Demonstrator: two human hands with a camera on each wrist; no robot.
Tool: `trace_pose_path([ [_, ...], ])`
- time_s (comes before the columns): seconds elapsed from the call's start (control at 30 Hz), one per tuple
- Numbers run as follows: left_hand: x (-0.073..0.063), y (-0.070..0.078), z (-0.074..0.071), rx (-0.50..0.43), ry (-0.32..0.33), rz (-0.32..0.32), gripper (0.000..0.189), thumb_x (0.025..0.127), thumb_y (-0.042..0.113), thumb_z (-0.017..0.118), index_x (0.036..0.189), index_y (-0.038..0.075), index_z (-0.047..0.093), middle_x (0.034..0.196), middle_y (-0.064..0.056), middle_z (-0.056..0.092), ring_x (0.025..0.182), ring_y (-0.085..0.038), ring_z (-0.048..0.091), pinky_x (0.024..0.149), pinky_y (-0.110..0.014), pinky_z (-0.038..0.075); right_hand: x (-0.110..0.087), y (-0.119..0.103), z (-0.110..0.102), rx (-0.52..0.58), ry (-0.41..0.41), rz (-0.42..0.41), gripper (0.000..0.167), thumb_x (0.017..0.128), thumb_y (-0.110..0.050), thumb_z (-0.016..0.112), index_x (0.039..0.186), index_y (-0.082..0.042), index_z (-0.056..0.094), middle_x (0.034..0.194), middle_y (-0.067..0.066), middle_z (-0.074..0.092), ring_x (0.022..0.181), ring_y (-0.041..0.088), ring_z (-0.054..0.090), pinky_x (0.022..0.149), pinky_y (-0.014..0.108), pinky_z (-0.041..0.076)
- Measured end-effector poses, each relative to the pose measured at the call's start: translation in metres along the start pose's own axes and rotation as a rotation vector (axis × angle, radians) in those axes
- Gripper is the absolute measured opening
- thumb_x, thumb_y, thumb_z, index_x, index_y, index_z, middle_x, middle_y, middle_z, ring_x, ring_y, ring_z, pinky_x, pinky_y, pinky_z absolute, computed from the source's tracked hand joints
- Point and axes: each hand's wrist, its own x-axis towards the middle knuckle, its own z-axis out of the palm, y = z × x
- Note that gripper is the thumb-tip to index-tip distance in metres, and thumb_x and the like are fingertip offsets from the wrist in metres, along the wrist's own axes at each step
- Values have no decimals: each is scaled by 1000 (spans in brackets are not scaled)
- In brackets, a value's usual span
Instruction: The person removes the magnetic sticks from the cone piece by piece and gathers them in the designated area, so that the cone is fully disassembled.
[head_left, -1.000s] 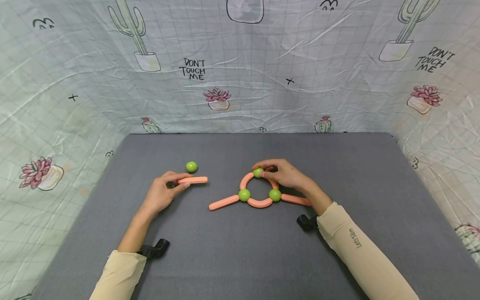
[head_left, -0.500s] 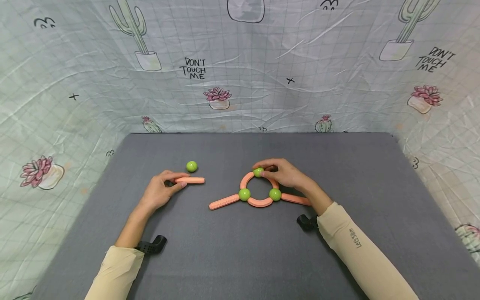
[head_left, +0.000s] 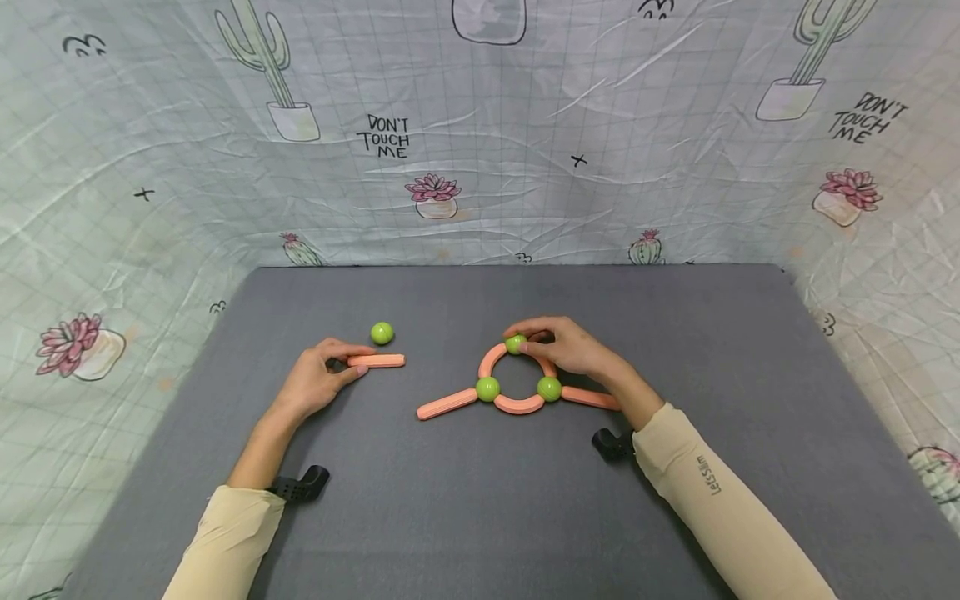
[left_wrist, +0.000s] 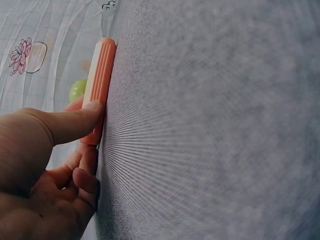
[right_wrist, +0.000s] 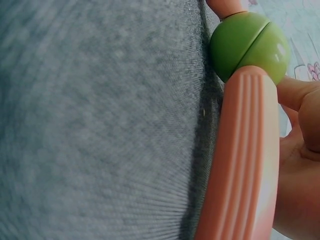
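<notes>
Orange straight stick (head_left: 377,361) lies left-to-right, its left end pinched by left hand (head_left: 313,385); right hand (head_left: 572,348) pinches the ring's top green ball (head_left: 515,343).

Left hand (head_left: 315,385) pinching (thumb, forefinger); right hand (head_left: 573,348) likewise

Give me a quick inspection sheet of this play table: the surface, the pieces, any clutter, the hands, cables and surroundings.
Surface: grey mat, flat.
Job's things: ring of curved orange pieces joined by three green balls, with two straight orange arms; loose straight orange stick; loose green ball just behind it.
Clutter: nothing seen.
Hands: left hand pinches the near end of the loose stick; right hand holds the top ball of the ring with its fingertips.
Cables: nothing seen; a black wrist mount shows at each forearm.
Surroundings: wrinkled cloth backdrop printed with cacti and "DON'T TOUCH ME".
</notes>
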Motion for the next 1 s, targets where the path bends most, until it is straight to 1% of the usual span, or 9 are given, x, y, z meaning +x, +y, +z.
trace_pose_path([
  [0.1, -1, -1, 0, -10, 2, 5, 33, 97, 13, 75, 129, 15, 75, 115, -15, 67, 106, -28, 59, 88, -38, 43, 0, -1, 0, -2, -1, 11, 33, 105, -18, 64, 138, -17, 69, 132, 12, 71, 115, 27, 65, 94, 37, 52],
  [0.23, -2, -3, 0, -20, 3, -7, 34, 97, 11, 74, 131, 14, 74, 120, -16, 67, 111, -30, 60, 91, -39, 44, 0, -1, 1, -5, -1, 18, 33, 105, -19, 64, 138, -19, 69, 134, 11, 70, 116, 27, 65, 96, 39, 52],
  [0.3, -2, -3, 0, -23, 3, -17, 34, 97, 10, 74, 131, 14, 73, 120, -15, 67, 112, -29, 59, 91, -38, 44, 0, -1, 1, -4, 0, 18, 33, 105, -18, 64, 138, -18, 69, 135, 11, 70, 117, 27, 65, 95, 39, 51],
  [0.43, -1, -3, 0, -3, 12, -13, 36, 96, 13, 76, 132, 14, 73, 121, -16, 67, 107, -28, 58, 83, -31, 42, 0, 1, 1, -3, 3, 11, 34, 105, -18, 64, 138, -16, 69, 135, 12, 70, 116, 27, 65, 94, 38, 52],
  [0.53, 1, -3, 0, 15, 13, -8, 41, 95, 17, 78, 135, 14, 71, 122, -17, 67, 106, -28, 58, 82, -31, 42, 0, 0, 0, -2, 4, 9, 33, 105, -18, 64, 137, -17, 69, 134, 11, 71, 115, 27, 66, 94, 36, 52],
  [0.67, 0, -4, -1, 14, -7, -13, 48, 93, 20, 80, 139, 13, 66, 128, -17, 66, 113, -30, 58, 91, -39, 44, -1, 0, 0, 7, 4, 11, 33, 105, -17, 64, 137, -18, 70, 135, 9, 71, 115, 26, 65, 93, 35, 52],
  [0.77, -3, -4, -2, 5, -5, -13, 51, 93, 21, 80, 141, 11, 65, 131, -18, 65, 117, -32, 58, 93, -41, 44, -1, 1, 0, 9, 7, 23, 37, 105, -18, 65, 142, -18, 66, 138, 10, 69, 119, 26, 65, 96, 38, 53],
  [0.9, -8, 2, -4, -5, 29, -12, 52, 94, 22, 80, 141, 9, 64, 127, -20, 64, 115, -34, 60, 88, -37, 42, -2, -1, -1, 6, 15, 45, 48, 105, -20, 65, 151, -18, 56, 140, 14, 65, 126, 31, 63, 104, 48, 52],
  [1.0, -11, 9, -5, 2, 56, -12, 50, 94, 21, 79, 141, 9, 64, 126, -20, 62, 112, -34, 61, 87, -37, 40, -4, -4, -3, 2, 23, 55, 50, 105, -21, 64, 153, -15, 53, 139, 16, 64, 128, 34, 62, 107, 52, 50],
])
